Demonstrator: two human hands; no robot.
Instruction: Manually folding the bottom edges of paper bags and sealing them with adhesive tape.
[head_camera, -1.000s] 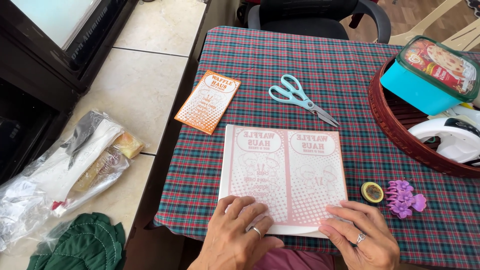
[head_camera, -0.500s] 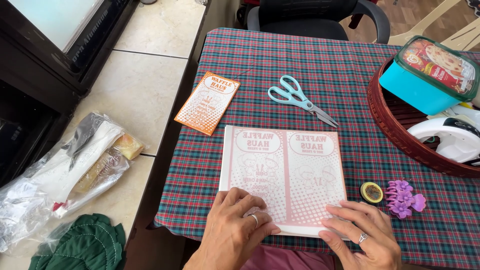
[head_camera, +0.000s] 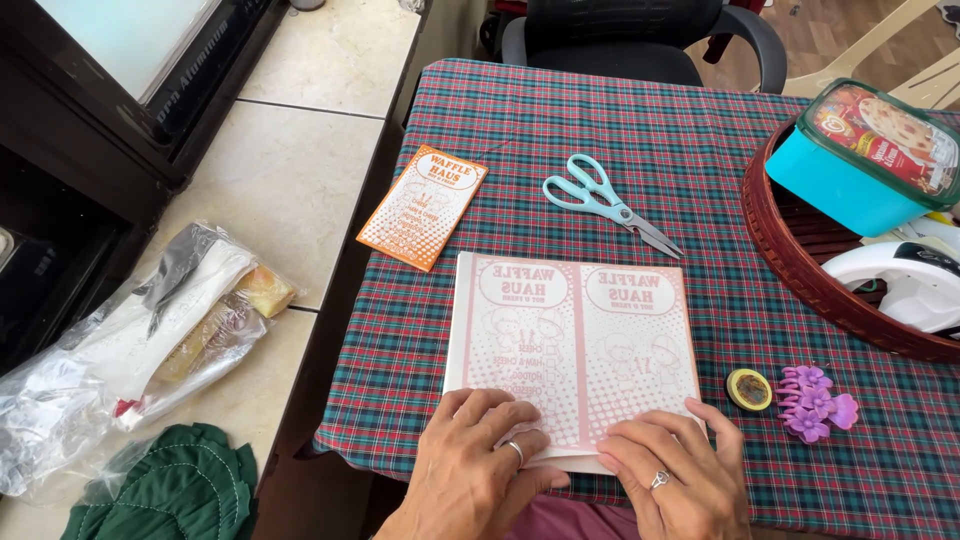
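Since a second ago your left hand has slid a little toward the middle of the near edge, its fingers curling over the fold, while your right hand has barely shifted and the pink printed paper bag lies where it did. That bag sits flat on the plaid tabletop, print upward, its near edge under your fingertips and just short of the tabletop's near edge. Your left grip looks half closed, thumb tucked under the edge and fingers on top, pinching the paper; your right grip is released, palm down and fingers spread, only pressing. Whether the left thumb truly has the lower layer is hard to tell, since the fingers cover it. The likeliest trouble, as I judge it, is a crooked crease: if the left hand pulls while the right presses unevenly, the bag could swivel and the fold run off square. Thin paper pinched hard at one corner may also wrinkle or tear. Being so close to the edge, the bag could slip into your lap if both hands lift together. Scissors and the orange bag lie well apart; the small tape roll and purple hair clip sit near your right hand and could be nudged.
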